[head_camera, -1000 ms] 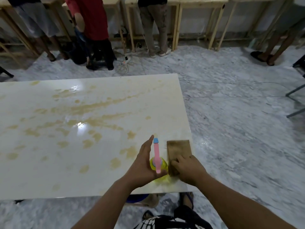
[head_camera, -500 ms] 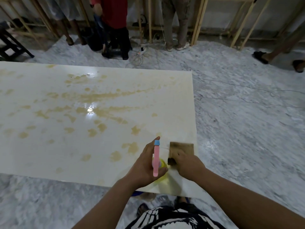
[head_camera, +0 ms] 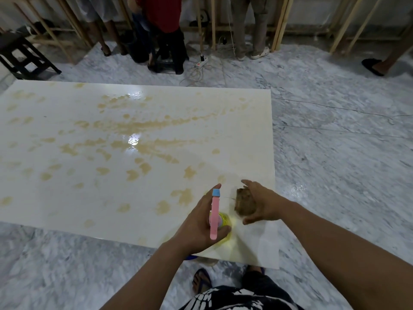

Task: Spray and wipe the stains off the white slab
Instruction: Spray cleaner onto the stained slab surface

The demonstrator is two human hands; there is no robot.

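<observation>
left hand (head_camera: pixel 201 222): grips spray bottle (head_camera: pixel 216 217) | right hand (head_camera: pixel 260 203): holds brown cloth (head_camera: pixel 244 203) | white slab (head_camera: pixel 89 198): tan stains (head_camera: pixel 143 126)

There is one white slab (head_camera: pixel 67 198) with lots of yellow-brown stains (head_camera: pixel 143 126) on it, too many to count. There is one spray bottle (head_camera: pixel 215 217), one brown rag (head_camera: pixel 244 203), and two hands, a left hand (head_camera: pixel 201 229) and a right hand (head_camera: pixel 261 205). On the floor are one black stool (head_camera: pixel 24 57) and one power strip (head_camera: pixel 201 61).

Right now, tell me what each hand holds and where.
Left hand grips the spray bottle around its neck, below the pink head. Right hand holds the bunched brown cloth by its side.
</observation>
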